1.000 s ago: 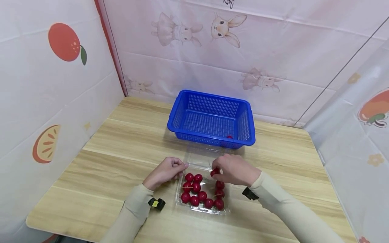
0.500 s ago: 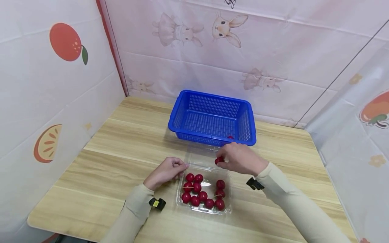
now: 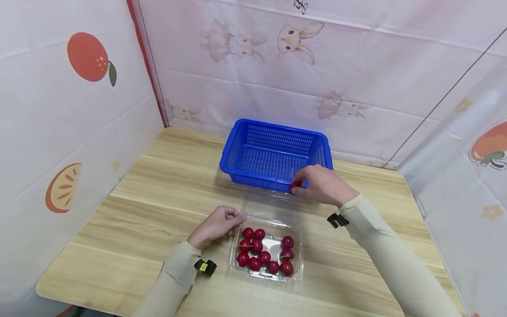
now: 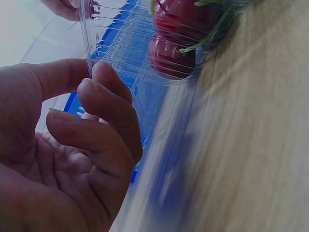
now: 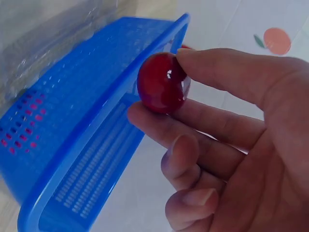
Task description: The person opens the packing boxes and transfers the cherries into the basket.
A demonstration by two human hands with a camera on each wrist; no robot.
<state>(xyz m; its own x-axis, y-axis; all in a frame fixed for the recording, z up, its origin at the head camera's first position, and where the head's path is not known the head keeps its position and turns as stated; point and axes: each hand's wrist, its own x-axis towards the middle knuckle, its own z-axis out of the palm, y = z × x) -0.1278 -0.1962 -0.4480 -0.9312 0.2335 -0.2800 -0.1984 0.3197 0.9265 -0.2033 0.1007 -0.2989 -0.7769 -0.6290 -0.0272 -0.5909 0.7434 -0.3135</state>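
My right hand (image 3: pixel 326 184) pinches a dark red cherry (image 5: pixel 161 83) between thumb and fingers, at the near right rim of a blue plastic basket (image 5: pixel 108 104). Thumb and fingertips of my left hand (image 3: pixel 218 225) pinch the far left corner rim of a clear plastic clamshell box (image 3: pixel 299 255). Several red cherries (image 3: pixel 264 257) lie in the box, some with stems, leaving a gap at the middle and far side. In the left wrist view, cherries (image 4: pixel 171 57) show through the box's ribbed wall.
The box's clear lid (image 3: pixel 269 209) lies folded back toward the basket on the wooden table (image 3: pixel 146 220). Printed cloth walls (image 3: pixel 253 97) stand behind and at both sides. Reddish spots show through the basket's perforated wall in the right wrist view.
My right hand has lifted a cherry from the far right of the box and carried it away from me to the basket's rim. The left hand has stayed at the box corner.
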